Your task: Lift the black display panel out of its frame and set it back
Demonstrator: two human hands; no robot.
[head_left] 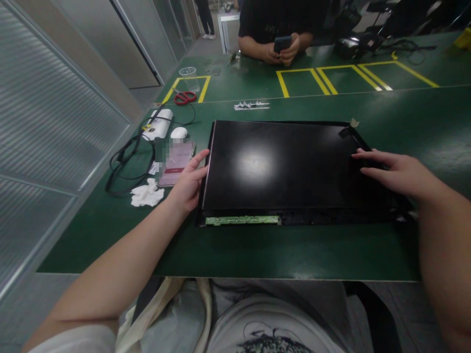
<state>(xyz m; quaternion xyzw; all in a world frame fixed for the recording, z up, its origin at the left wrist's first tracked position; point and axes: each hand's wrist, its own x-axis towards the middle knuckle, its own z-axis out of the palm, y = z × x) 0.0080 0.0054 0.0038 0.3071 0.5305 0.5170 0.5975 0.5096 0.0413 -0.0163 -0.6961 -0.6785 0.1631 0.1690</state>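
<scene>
A black LCD panel (pixel 294 171) lies flat in a dark frame on the green table, with a strip of green circuit board (pixel 243 220) along its near edge. My left hand (pixel 187 186) grips the panel's left edge, two fingers against the rim and the rest partly hidden. Over the right side of the panel, my right hand (pixel 397 171) is open, its visible fingers stretched out and apart. Whether those fingertips press on the surface I cannot tell. A small piece of tape (pixel 353 123) sticks up at the far right corner.
Left of the panel are a phone (pixel 178 164), a crumpled tissue (pixel 147 192), a white computer mouse (pixel 179 133), a white box-like device (pixel 159 123), black cable (pixel 127 166), red-handled scissors (pixel 185 98) and a clear cup (pixel 189 79). Across the table, a person (pixel 281 24) holds a dark phone (pixel 282 44).
</scene>
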